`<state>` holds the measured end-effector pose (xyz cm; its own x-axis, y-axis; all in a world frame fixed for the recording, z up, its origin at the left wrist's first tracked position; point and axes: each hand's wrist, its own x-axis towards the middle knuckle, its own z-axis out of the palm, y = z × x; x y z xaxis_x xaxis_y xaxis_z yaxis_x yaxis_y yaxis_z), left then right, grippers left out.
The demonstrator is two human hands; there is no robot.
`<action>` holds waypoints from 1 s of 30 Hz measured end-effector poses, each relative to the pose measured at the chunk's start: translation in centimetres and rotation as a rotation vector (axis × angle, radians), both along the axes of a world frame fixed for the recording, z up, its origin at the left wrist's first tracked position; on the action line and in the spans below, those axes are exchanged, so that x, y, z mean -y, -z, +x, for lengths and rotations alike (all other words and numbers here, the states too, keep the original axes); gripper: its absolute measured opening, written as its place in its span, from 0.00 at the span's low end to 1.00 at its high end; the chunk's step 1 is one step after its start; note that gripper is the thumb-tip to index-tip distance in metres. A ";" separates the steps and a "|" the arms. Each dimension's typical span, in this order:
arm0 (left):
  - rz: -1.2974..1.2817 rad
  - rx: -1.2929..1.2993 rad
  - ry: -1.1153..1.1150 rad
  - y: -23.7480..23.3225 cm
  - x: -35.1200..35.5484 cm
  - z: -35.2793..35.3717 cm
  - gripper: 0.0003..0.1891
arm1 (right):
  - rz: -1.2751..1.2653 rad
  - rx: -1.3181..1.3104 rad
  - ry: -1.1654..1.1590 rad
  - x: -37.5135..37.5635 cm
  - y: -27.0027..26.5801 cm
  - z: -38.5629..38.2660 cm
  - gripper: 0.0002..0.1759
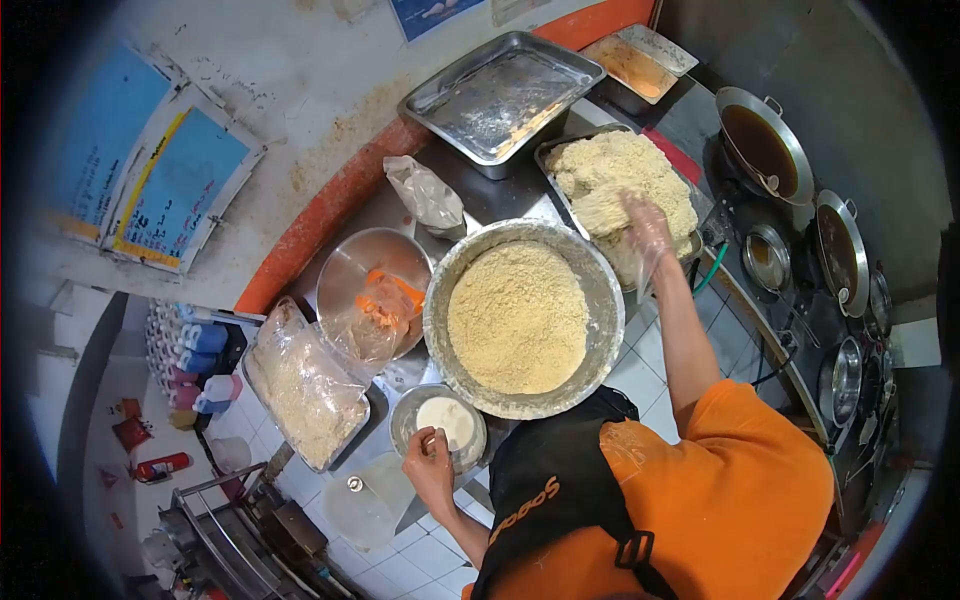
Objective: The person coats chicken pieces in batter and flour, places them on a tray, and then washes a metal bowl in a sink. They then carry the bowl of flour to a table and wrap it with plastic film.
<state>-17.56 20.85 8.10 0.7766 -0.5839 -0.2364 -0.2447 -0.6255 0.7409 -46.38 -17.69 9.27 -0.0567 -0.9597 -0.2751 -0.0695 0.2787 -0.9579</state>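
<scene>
My right hand (648, 228), in a thin clear plastic glove, reaches onto a heap of crumb-coated pieces (625, 165) in a metal tray. Its fingertips are smeared by motion and merge with the coating. My left hand (428, 465) is closed, fingers curled together at the near-left edge of a small bowl (472, 455) with a whitish content. Whatever those fingers pinch is hidden. Between the hands stands a large metal basin (610, 300) of pale yellow crumbs or flour (520, 318). Left of it is a steel bowl (345, 262) with orange pieces and plastic film.
A metal tray (505, 95) lies by the wall, with a clear plastic bag (425, 192) near it. Another tray (310, 390), under plastic, holds pale crumbs at the left. Two woks of dark liquid, including a rear wok (765, 145), stand at the right.
</scene>
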 end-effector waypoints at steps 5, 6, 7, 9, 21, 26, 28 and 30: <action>0.020 0.009 0.020 -1.4 0.9 -0.3 0.13 | -0.261 -0.955 0.118 3.3 0.5 -4.9 0.23; 0.040 0.026 0.034 -1.7 0.9 -0.3 0.13 | -0.223 -0.937 0.060 2.8 -1.2 -5.0 0.24; 0.047 0.029 0.032 -2.0 1.0 -0.2 0.13 | -0.217 -0.934 0.056 2.4 -2.4 -4.6 0.24; 0.028 0.078 0.070 -2.7 1.8 0.2 0.13 | -0.273 -0.947 0.021 2.1 -3.5 -3.3 0.29; 0.018 0.427 0.298 -1.6 15.8 12.5 0.11 | -0.526 -1.351 -0.046 3.8 3.3 0.1 0.42; 0.234 0.415 0.907 8.2 20.3 17.2 0.17 | -0.704 -1.013 -0.080 -2.6 -1.4 -0.3 0.34; -0.092 -0.687 -0.024 8.4 21.1 14.7 0.15 | -0.746 -0.961 -0.138 -5.1 -2.4 -0.1 0.31; -0.051 -0.407 0.211 15.8 19.9 19.5 0.12 | -0.777 -0.897 -0.196 -7.5 -2.6 0.2 0.29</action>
<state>1.95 0.99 -7.67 0.4892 -0.7381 -0.4647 -0.0453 -0.5535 0.8316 -46.16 -10.19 11.91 0.2335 -0.8653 0.4436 -0.7738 -0.4416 -0.4540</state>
